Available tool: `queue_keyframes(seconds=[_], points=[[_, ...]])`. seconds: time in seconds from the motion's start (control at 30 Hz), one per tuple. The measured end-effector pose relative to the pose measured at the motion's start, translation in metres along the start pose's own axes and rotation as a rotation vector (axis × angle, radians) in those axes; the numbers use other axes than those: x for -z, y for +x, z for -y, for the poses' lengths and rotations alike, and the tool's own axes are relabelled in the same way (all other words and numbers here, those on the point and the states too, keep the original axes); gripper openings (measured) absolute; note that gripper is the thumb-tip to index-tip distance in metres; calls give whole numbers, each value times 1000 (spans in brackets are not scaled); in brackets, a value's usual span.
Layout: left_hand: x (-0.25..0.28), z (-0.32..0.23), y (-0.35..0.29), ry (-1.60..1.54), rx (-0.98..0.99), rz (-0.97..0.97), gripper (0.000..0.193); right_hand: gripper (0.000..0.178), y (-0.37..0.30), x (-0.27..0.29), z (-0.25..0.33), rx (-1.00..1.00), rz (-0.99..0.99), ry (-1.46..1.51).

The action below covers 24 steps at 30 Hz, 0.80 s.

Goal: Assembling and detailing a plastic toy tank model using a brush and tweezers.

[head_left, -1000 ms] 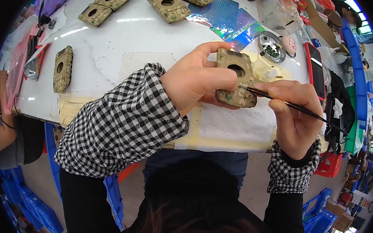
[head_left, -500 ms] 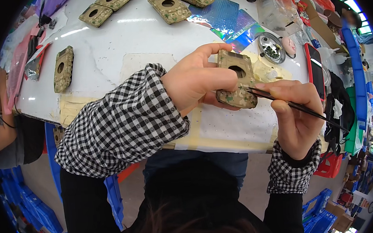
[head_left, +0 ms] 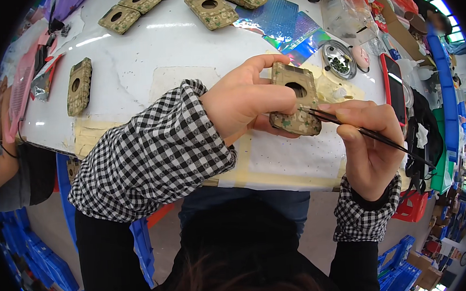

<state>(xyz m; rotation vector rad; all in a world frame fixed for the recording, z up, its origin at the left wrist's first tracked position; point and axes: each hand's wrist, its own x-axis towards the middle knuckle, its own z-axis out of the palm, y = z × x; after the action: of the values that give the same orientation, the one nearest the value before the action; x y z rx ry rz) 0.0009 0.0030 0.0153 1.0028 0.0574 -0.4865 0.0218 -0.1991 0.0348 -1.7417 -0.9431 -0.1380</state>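
Note:
A camouflage-painted model tank hull [head_left: 309, 94] with a round hole in its top is tilted above the near edge of the table. My left hand [head_left: 240, 100] is closed around its left side, with the index finger lying across the top below the hole. From the right, my right hand [head_left: 372, 136] pinches dark tweezers [head_left: 386, 140]. Their tips meet the hull's top close to my left fingertip. Whether a tiny part sits between the tips is too small to make out.
A clear round dish [head_left: 354, 68] holds small dark green parts [head_left: 338, 63]. Nearby lies a red-edged phone [head_left: 395, 88]. Another hull [head_left: 80, 87] lies at left, several more at the far edge beside iridescent film [head_left: 273, 18]. A person's arm [head_left: 4, 161] shows at far left.
The tweezer tips have shifted very slightly on the hull's top. Both hands keep almost the same place. At far left, the other person's arm has moved a little.

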Motion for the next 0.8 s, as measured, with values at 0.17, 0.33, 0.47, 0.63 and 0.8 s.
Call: queue_keyframes(seconds=[0.17, 0.33, 0.47, 0.63, 0.8], points=[[1, -1, 1, -60, 11, 13, 65, 13, 0, 4, -2, -19, -6, 9], [1, -2, 2, -72, 25, 7, 64, 13, 1, 2, -2, -21, -18, 10], [1, -2, 1, -62, 20, 6, 64, 13, 1, 2, -1, -23, -20, -10], [1, -1, 1, -61, 14, 3, 64, 13, 2, 2, 0, -18, -14, -22], [0, -1, 1, -53, 16, 0, 65, 14, 1, 2, -2, -22, -18, -10]])
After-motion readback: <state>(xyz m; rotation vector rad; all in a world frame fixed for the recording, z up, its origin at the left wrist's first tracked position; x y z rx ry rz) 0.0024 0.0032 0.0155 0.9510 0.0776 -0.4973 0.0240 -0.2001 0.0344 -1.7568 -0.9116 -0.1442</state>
